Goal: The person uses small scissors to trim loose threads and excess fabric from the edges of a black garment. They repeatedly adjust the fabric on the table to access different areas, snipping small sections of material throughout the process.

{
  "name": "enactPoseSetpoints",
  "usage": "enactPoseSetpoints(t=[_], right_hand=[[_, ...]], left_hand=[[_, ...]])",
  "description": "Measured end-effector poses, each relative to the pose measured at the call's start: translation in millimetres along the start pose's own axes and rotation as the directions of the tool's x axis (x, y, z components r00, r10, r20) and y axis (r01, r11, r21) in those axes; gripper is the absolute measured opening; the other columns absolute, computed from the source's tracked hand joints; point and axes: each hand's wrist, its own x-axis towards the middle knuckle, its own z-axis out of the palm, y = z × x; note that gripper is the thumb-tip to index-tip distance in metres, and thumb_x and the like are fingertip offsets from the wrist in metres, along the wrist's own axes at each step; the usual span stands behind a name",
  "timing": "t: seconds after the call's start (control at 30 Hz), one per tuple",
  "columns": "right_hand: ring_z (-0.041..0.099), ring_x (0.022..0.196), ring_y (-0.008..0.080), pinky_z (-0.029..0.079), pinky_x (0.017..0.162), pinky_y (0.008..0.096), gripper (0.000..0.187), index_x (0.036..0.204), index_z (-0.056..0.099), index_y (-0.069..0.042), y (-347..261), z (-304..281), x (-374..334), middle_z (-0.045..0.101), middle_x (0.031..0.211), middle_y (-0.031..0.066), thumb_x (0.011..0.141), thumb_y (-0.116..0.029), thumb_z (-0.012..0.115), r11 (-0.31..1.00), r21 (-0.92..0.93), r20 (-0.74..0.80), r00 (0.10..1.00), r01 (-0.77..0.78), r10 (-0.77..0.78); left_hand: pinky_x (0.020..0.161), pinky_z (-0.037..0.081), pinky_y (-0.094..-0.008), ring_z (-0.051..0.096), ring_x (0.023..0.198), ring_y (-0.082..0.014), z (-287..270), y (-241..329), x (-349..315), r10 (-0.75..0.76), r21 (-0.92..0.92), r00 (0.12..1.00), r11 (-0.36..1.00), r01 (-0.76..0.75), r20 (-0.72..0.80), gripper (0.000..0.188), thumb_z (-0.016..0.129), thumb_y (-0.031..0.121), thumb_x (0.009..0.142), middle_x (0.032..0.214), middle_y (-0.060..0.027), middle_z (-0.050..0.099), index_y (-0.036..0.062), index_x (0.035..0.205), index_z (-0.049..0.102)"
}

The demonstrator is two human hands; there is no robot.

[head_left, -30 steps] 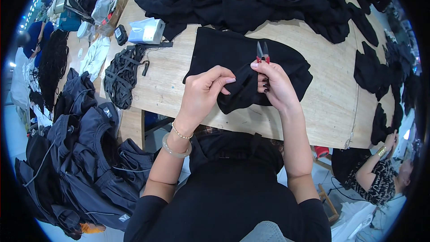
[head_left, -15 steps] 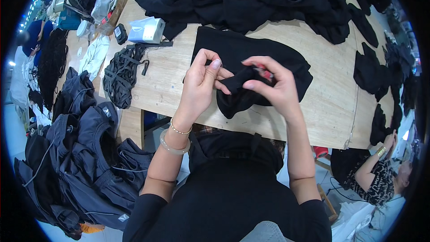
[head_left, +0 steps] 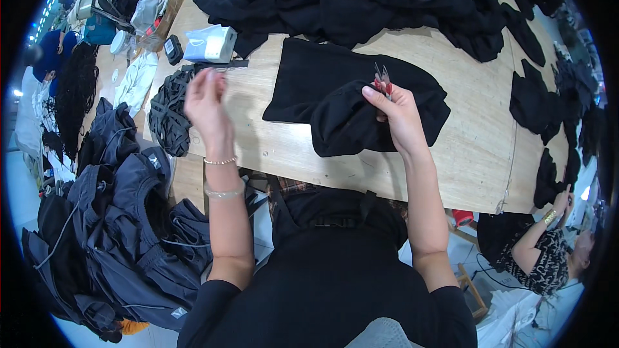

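Observation:
My right hand [head_left: 405, 119] is closed round a pair of small thread snips [head_left: 383, 82] with red handles, their pointed blades upward. Just under that hand, a black garment piece [head_left: 303, 80] lies on the table, its near part bunched up; whether the fingers also grip the cloth cannot be made out. Raised at the left, my left hand [head_left: 207, 106] is smeared by motion, so its fingers do not show clearly. It hovers beside a tangled heap of dark grey straps [head_left: 173, 113].
A big pile of black fabric [head_left: 348, 3] covers the far side of the wooden table [head_left: 477, 135]. A tissue pack [head_left: 211, 44] stands at the back left. Dark jackets [head_left: 116, 212] hang at the near left. Another person's arm [head_left: 535, 235] shows at the right.
My left hand has left the black cloth and swung left toward the straps. The snips have turned upright in my right hand, and the lifted cloth has dropped lower.

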Motion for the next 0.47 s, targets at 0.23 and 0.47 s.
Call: enactPoseSetpoints(t=[0.23, 0.47], right_hand=[[0.034, 0.056, -0.0004, 0.026, 0.052, 0.0205, 0.022, 0.073, 0.062, -0.015, 0.8, -6.6, 13.0, 0.045, 0.063, -0.0124, 0.09, -0.025, 0.072, 0.997, 0.075, -0.002, 1.0, -0.026, 0.027], [0.034, 0.056, -0.0005, 0.026, 0.051, 0.0203, 0.022, 0.075, 0.061, -0.015, -5.4, 7.7, 35.5, 0.044, 0.063, -0.0124, 0.09, -0.026, 0.073, 0.996, 0.055, 0.043, 0.997, -0.064, 0.062]], left_hand=[[0.08, 0.053, -0.0275, 0.064, 0.092, -0.0147, 12.4, 24.0, -41.2, 0.091, 0.355, 0.972, 0.921, -0.164, 0.215, 0.014, 0.06, 0.006, 0.096, 0.099, -0.0085, 0.068, -0.0014, 0.106, 0.066], [0.075, 0.052, -0.0279, 0.063, 0.085, -0.0153, 83.7, 9.2, -120.4, -0.156, 0.467, 0.695, 0.838, -0.282, 0.702, 0.042, 0.08, 0.014, 0.08, 0.097, -0.0094, 0.068, 0.0001, 0.116, 0.064]])
